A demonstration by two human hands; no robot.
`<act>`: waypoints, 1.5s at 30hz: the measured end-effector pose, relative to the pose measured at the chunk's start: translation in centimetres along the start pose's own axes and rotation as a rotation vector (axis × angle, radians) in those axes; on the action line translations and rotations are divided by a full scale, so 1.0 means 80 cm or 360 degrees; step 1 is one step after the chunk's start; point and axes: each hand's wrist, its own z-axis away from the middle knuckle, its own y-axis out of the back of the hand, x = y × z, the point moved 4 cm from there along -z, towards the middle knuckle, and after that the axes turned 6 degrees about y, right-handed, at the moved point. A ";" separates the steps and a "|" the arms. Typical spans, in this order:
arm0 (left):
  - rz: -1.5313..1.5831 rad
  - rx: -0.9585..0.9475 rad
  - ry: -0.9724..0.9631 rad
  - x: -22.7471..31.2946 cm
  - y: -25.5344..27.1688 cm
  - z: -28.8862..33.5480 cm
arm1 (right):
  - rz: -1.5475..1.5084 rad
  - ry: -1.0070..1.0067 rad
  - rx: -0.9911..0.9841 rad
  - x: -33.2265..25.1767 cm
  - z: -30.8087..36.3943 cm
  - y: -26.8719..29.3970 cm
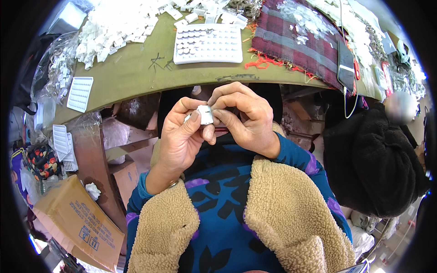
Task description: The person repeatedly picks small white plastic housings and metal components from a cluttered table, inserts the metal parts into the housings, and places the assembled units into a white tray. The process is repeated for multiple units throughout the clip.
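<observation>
Carefully holding a small white piece [206,116] up in front of the blue top [218,191], just short of the table [114,75]. Squeezing it in the left grip [178,134], with thumb on one side and fingers on the other. Pinching narrow with the right grip [248,113], right up by the right side of the piece. Not being able to tell about anything tiny hiding between those fingertips.

Doing this well: holding snug with the left, but pressing only softly with the right, for fear of cracking or dropping something so small. Leaving the top of the piece out in the open, not hiding it under a thumb. Turning it only a little bit at a time, and looking closely before pushing.

Looking past both grips, spotting a white tray [230,52] on the table, with round bits [185,45] sitting in its left part. Finding a smaller white tray [80,93] over at the left. Peeking farther back, seeing a plaid cloth [273,34] with clear bits [302,19] on the right and a big heap of white pieces [119,27] on the left.
</observation>
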 end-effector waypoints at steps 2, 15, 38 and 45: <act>-0.0142 -0.0007 -0.0043 0.002 0.001 0.001 | 0.0087 0.0124 -0.0073 -0.005 -0.003 0.000; -0.0120 0.0074 -0.0002 0.010 0.009 -0.005 | -0.0017 -0.0164 -0.0127 0.009 -0.009 -0.005; 0.0337 0.0076 0.0093 0.055 0.049 -0.005 | 0.1126 0.0529 -0.0729 0.079 -0.209 -0.007; 0.0310 0.0119 0.0261 0.051 0.072 -0.006 | 0.1866 0.0813 -0.1433 0.156 -0.240 -0.049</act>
